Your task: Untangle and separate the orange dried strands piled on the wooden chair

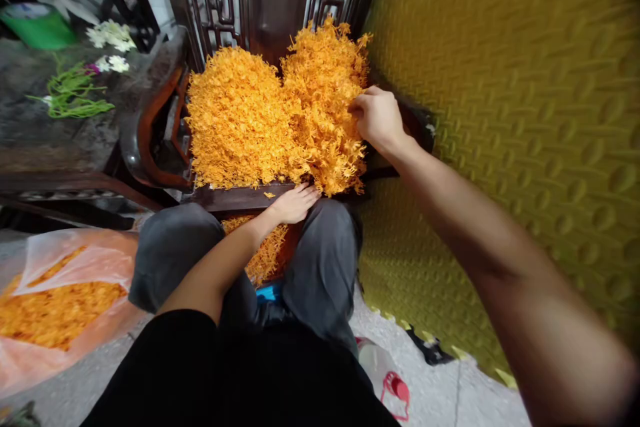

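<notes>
A large heap of small orange flower-like pieces (240, 120) covers the seat of a dark carved wooden chair (280, 7), with a taller mound (325, 80) on its right side. My left hand (297, 203) lies at the front edge of the seat, fingers stretched out and their tips against the foot of the mound. At the mound's right side is my right hand (379, 117), its fingers curled together by the orange pieces. Whatever is between those fingertips is hidden.
A plastic bag (80, 250) of orange pieces lies on the floor at left. More pieces (267, 257) are below the seat. A side table (65, 147) bears a green tape roll (37, 25), white flowers and green strands. Yellow foam mats (500, 113) stand at right; a bottle (375, 363) is below.
</notes>
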